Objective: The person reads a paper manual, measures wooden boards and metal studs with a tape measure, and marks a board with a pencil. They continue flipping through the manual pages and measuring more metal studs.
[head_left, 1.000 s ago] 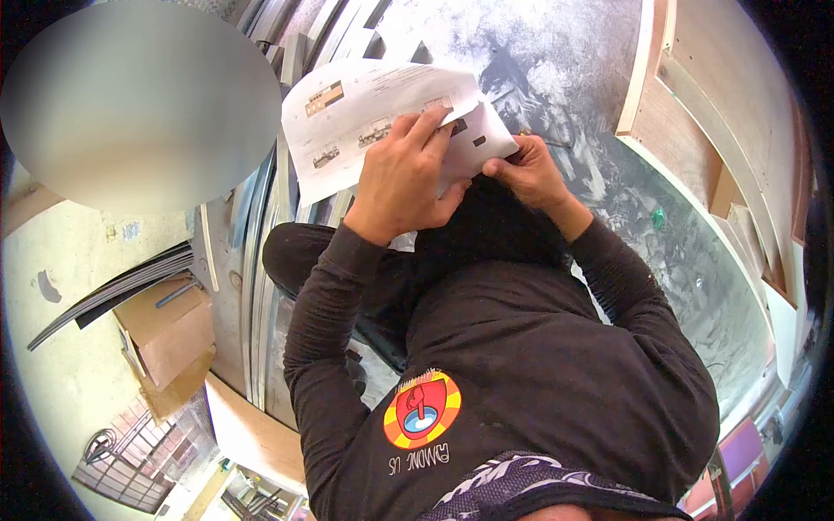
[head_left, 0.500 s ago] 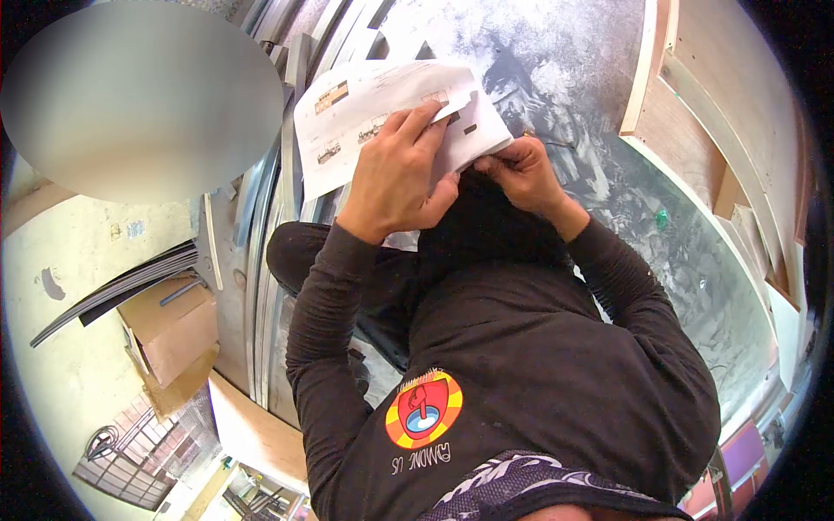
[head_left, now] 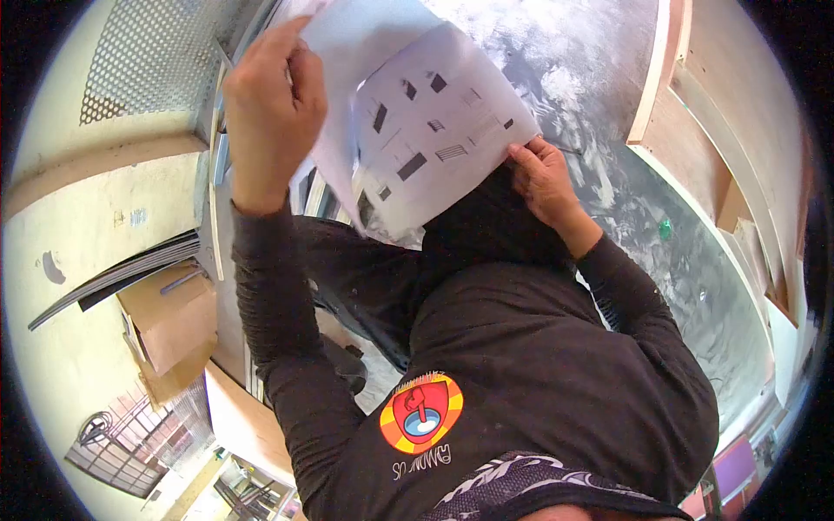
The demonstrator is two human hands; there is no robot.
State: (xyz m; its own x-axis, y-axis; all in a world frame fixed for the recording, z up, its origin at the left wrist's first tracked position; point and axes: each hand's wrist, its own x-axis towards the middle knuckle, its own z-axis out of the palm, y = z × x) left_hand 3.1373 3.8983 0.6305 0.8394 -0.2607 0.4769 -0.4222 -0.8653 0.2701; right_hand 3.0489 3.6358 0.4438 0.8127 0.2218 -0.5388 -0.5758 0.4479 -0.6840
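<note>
Several printed sheets of paper [head_left: 443, 130] are spread above my lap. The facing page bears small dark pictures and diagrams. My right hand [head_left: 547, 182] pinches the sheets at their right edge, thumb on top. My left hand [head_left: 276, 104] is raised at the upper left, its fingers closed on the edge of a lifted sheet [head_left: 369, 30]. This sheet curves up and away from the page below it. The exact grip of the left fingertips is partly hidden behind the hand.
A grey, white-smeared surface [head_left: 599, 130] lies beyond the papers. Wooden panels [head_left: 695, 130] curve along the right. At the left are a cardboard box [head_left: 174, 317], dark strips [head_left: 122, 278] and a perforated panel [head_left: 152, 56]. A green scrap [head_left: 665, 228] lies at the right.
My left hand has moved from lying on the pages to up and left, lifting a sheet over. Another printed page now shows. My right hand stays at the right edge.
</note>
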